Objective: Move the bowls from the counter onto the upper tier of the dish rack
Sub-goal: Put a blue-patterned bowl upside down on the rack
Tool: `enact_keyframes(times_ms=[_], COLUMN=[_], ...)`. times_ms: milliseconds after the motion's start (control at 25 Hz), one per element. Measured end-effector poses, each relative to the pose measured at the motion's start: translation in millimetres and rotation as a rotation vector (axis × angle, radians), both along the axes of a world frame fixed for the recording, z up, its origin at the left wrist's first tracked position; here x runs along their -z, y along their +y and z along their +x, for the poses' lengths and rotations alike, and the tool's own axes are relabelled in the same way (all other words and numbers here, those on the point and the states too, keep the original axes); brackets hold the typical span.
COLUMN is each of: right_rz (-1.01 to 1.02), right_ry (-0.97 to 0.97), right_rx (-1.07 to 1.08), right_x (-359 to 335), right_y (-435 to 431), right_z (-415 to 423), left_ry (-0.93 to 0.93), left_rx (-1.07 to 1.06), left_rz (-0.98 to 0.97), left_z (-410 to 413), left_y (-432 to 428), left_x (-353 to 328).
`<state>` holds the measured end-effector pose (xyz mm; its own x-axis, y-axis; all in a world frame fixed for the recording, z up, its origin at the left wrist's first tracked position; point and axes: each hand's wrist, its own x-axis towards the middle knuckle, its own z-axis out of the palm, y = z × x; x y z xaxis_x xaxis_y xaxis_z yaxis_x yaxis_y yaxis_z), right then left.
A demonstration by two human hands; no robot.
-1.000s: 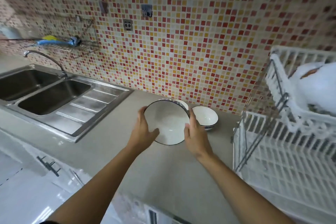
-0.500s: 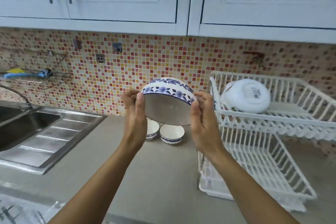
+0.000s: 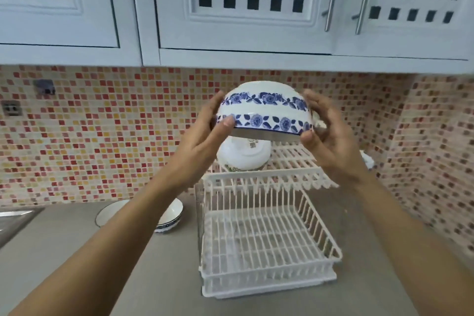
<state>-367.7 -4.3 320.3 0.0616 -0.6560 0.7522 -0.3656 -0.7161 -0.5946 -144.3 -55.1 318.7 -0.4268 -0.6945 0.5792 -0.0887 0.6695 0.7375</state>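
- The white ceramic bowl with blue floral bands [image 3: 264, 113], upside down, sits pinched between the left hand [image 3: 205, 133] and right hand [image 3: 325, 133].
- It hovers above the white plastic dish rack [image 3: 266, 238] upper tier.

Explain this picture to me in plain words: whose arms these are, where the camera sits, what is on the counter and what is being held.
No machine here: a person wears a camera on the head, looking forward and down, so both arms reach in from below. The left hand and right hand hold a blue-flowered bowl by its sides, turned mouth down, in the air over the white dish rack. One white bowl already lies upside down on the upper tier; the lower tier holds nothing. Two more bowls sit on the grey counter left of the rack, partly hidden by the left arm. Behind are mosaic tiles and white cupboards.
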Motion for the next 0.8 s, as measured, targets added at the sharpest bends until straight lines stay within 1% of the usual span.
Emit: enact_keyframes(times_ms=[120, 240, 360, 440, 520, 640, 800], right_rz=[0.085, 0.153, 0.248, 0.331, 0.405, 0.480, 0.494], right_ry=[0.077, 0.218, 0.352, 0.473, 0.514, 0.516, 0.652], right_rx=[0.025, 0.068, 0.088, 0.120, 0.104, 0.014, 0.007], right_x=[-13.6, -20.4, -22.5, -18.2, -10.4, 0.3, 13.0], right_y=[-15.3, -37.4, -60.1, -79.2, -100.4, -130.4, -160.8], right_z=[-69.8, -127.6, -170.5, -190.2, -205.2, -221.4, -229.7], left_ry=[-0.110, -0.304, -0.387, -0.485, -0.589, -0.702, -0.817], left_rx=[0.020, -0.046, -0.019, -0.074, -0.124, -0.158, -0.237], left_rz=[-0.036, -0.123, -0.124, -0.168, -0.187, -0.130, -0.074], left_z=[-53.7, -100.2, -139.7, -159.2, -173.9, -194.1, -212.9], left_y=[-24.5, -51.4, -74.9, -87.3, -95.3, -107.1, -125.9], left_x=[-14.8, -20.4, -25.7, -28.5, -27.7, -18.9, 1.0])
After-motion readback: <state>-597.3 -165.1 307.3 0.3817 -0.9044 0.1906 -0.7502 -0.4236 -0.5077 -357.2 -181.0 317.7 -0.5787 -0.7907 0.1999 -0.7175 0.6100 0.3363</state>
